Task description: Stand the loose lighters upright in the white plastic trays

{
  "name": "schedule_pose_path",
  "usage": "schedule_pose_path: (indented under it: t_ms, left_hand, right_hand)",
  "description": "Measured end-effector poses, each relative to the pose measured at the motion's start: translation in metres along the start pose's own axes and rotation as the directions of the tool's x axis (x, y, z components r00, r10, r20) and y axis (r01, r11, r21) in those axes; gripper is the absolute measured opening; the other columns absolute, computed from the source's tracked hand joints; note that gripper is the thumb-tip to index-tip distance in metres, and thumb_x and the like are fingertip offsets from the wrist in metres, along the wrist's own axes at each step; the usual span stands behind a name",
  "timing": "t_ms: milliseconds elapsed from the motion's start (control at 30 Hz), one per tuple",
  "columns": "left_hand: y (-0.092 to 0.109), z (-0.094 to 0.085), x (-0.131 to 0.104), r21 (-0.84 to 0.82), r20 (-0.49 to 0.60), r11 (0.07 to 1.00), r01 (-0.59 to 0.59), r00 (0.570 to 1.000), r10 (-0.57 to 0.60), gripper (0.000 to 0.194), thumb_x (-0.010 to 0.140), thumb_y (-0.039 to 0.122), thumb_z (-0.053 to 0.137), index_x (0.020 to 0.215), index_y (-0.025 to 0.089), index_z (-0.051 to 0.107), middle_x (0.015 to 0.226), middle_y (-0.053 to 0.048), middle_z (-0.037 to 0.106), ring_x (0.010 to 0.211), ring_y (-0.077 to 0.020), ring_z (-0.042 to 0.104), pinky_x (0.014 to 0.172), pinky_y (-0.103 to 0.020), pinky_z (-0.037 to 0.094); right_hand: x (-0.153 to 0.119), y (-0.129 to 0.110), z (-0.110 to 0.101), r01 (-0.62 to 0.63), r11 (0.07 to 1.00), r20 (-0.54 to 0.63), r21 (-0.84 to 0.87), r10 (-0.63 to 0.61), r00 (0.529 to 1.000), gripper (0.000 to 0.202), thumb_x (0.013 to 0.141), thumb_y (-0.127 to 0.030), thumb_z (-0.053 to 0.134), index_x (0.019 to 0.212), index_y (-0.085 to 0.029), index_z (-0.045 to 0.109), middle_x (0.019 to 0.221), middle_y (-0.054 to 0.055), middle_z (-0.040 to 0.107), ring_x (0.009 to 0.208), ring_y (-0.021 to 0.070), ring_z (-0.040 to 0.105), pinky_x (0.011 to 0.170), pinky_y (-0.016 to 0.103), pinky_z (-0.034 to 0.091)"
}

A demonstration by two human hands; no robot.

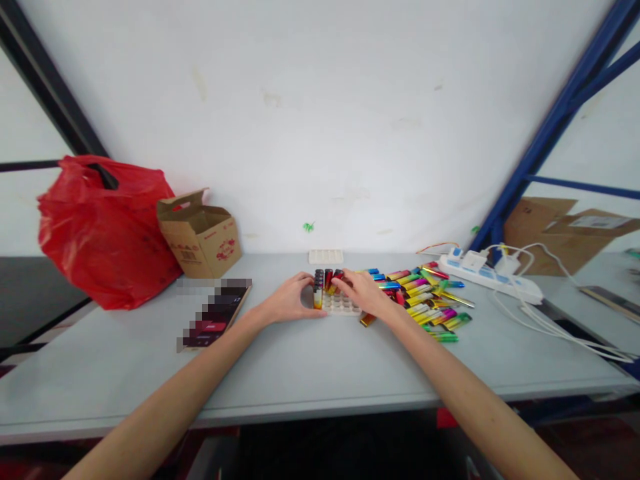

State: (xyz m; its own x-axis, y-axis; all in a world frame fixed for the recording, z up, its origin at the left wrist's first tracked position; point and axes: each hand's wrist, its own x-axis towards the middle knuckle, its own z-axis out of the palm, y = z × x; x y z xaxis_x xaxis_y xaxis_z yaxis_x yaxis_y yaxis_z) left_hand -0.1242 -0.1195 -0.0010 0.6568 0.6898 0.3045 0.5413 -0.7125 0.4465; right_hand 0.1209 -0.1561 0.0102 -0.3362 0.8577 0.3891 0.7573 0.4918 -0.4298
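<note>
A white tray (343, 305) with rows of round holes lies in the middle of the table. Along its left edge stands a row of lighters (319, 293) with black tops, the nearest one yellow and white. My left hand (290, 299) curves round this end, its thumb at the front corner and its fingers at the back, steadying the tray. At the tray's back, my right hand (367, 290) has its fingers closed on a red lighter (336, 280); the fingers partly hide it. Another dark red lighter (328, 277) stands just left of it.
Many loose shiny lighters (423, 293) lie right of the tray. A small white tray (325, 256) is by the wall. Leftward are a pixelated dark flat object (220, 313), a cardboard box (207, 240) and a red bag (105, 233). A power strip (493, 277) with cables lies right.
</note>
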Motion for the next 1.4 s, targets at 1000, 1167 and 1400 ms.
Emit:
schedule_pose_path:
  t_ms: [1000,1167,1400]
  left_hand:
    - [0.002,-0.003,0.001,0.064,0.023,0.998,0.016,1.000,-0.018,0.069,0.070,0.071,0.082,0.116,0.022,0.067,0.123,-0.013,0.069,0.114,-0.0360,0.067,0.101,-0.046,0.054]
    - [0.002,-0.003,0.002,0.043,0.021,0.999,0.013,1.000,-0.014,0.070,0.069,0.069,0.083,0.115,0.020,0.067,0.123,-0.014,0.069,0.113,-0.0359,0.066,0.101,-0.047,0.054]
    - [0.001,-0.003,0.002,0.044,0.029,0.999,0.011,1.000,-0.012,0.071,0.069,0.070,0.082,0.116,0.019,0.067,0.122,-0.014,0.069,0.112,-0.0359,0.066,0.100,-0.048,0.054]
  right_hand:
    - [-0.012,0.086,-0.047,-0.093,0.972,0.066,-0.216,0.110,0.992,0.028,0.098,-0.030,0.066,0.117,-0.014,0.078,0.113,0.016,0.077,0.107,0.0280,0.069,0.100,0.037,0.050]
    - [-0.011,0.085,-0.048,-0.076,0.976,0.051,-0.205,0.088,0.995,0.020,0.095,-0.032,0.070,0.105,-0.018,0.080,0.102,0.012,0.077,0.095,0.0250,0.069,0.092,0.034,0.050]
    - [-0.011,0.075,-0.046,-0.126,0.989,-0.098,-0.082,0.117,0.988,0.017,0.100,-0.030,0.060,0.110,-0.020,0.068,0.099,0.007,0.076,0.090,0.0210,0.068,0.085,0.031,0.048]
